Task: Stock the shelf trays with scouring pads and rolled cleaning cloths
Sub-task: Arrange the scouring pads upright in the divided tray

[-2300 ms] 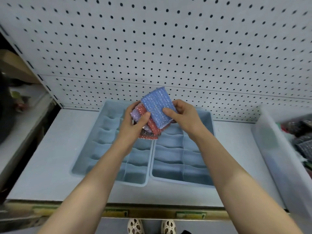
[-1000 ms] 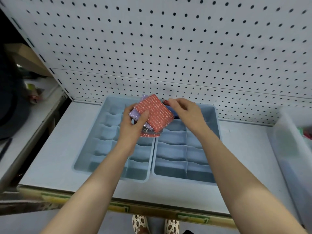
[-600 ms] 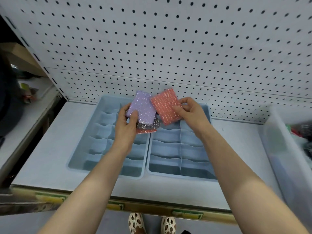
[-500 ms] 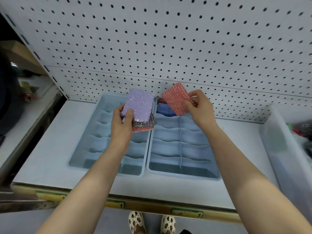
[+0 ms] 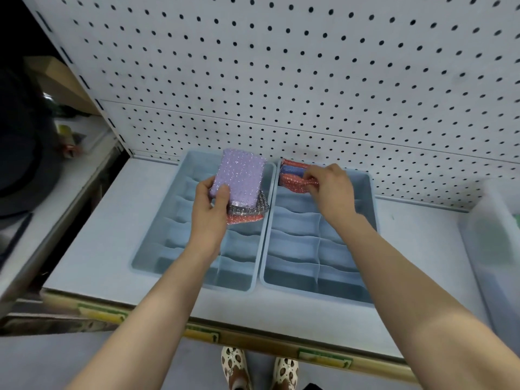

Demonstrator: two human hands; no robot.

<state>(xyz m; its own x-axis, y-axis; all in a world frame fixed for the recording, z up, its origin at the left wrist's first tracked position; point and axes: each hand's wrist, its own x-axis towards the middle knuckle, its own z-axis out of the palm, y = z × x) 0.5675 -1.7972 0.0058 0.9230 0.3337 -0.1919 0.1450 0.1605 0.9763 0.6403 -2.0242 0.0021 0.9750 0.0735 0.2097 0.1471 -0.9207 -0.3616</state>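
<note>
Trays, two pale blue divided ones, sit side by side on the shelf [image 5: 118,220]: left tray [image 5: 180,249], right tray [image 5: 363,192]. Left hand [image 5: 209,213] grips a fanned stack [image 5: 239,190] above the left tray, glittery lilac pad [image 5: 239,175] over silver and red. Right hand [image 5: 329,187] pinches a red pad [image 5: 292,182] into the right tray's back-left compartment, against a blue pad [image 5: 291,170].

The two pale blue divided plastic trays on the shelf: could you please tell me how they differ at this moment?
The right pale blue divided tray already holds red and blue scouring pads in its far-left compartment, where the right hand pushes a red one in. The left pale blue divided tray shows no pads in its visible compartments; the left hand holds a stack topped by a purple pad above it. Both share wavy dividers and sit side by side.
</note>
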